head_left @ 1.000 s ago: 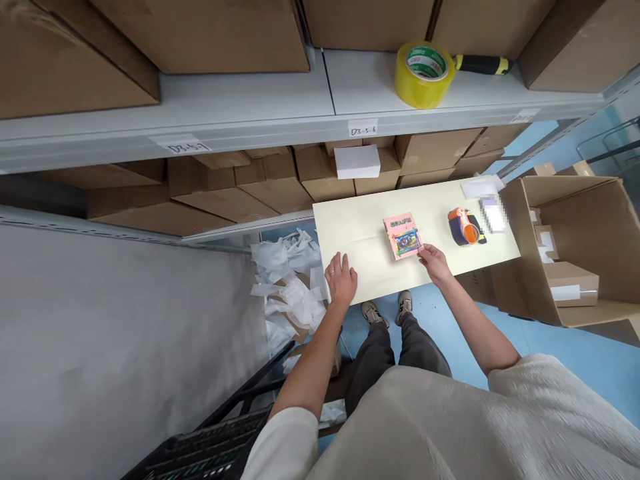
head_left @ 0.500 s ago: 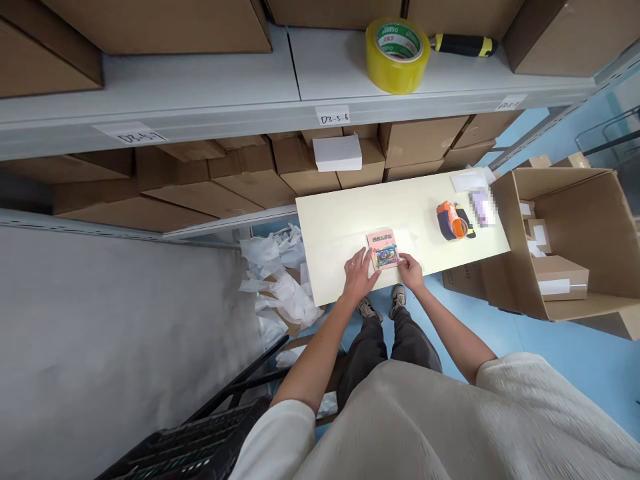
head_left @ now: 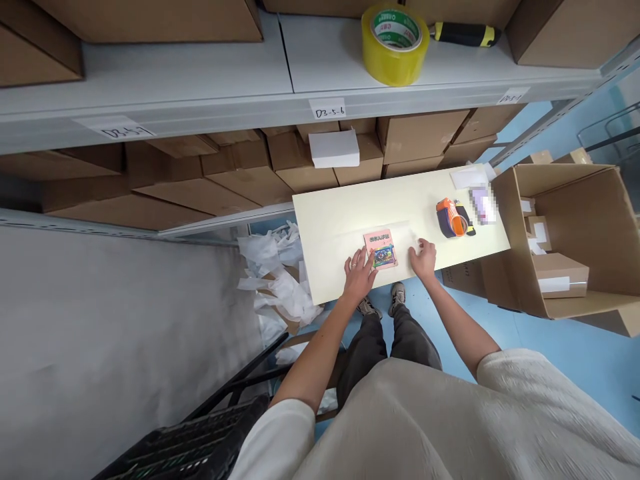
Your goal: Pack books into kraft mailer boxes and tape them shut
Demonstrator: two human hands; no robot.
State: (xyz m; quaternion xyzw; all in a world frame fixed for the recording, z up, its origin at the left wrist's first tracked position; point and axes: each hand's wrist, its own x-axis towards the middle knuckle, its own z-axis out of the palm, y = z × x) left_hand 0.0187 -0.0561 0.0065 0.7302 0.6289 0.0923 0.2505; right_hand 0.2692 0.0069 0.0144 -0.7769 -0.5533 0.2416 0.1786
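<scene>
A small pink booklet (head_left: 383, 240) with a colourful picture on its cover lies flat on the cream tabletop (head_left: 325, 213). Beneath it is a thin translucent sheet (head_left: 406, 231), whose edges are hard to make out. My left hand (head_left: 359, 275) rests with spread fingers on the booklet's left side. To the right of the booklet, apart from it, my right hand (head_left: 424, 259) is by the sheet's right edge. Its thumb and forefinger are apart, with nothing visible between them.
An orange tape dispenser (head_left: 453, 219) and a black-and-yellow tool (head_left: 469, 223) lie at the table's right. An open carton (head_left: 580, 233) holds small boxes. Crumpled white wrapping (head_left: 280, 280) is at left. Above the table, the shelf (head_left: 330, 67) carries yellow tape (head_left: 395, 57).
My right hand has left the booklet's lower right corner and moved right, its fingers opening. My left hand stays on the booklet. The view has shifted slightly.
</scene>
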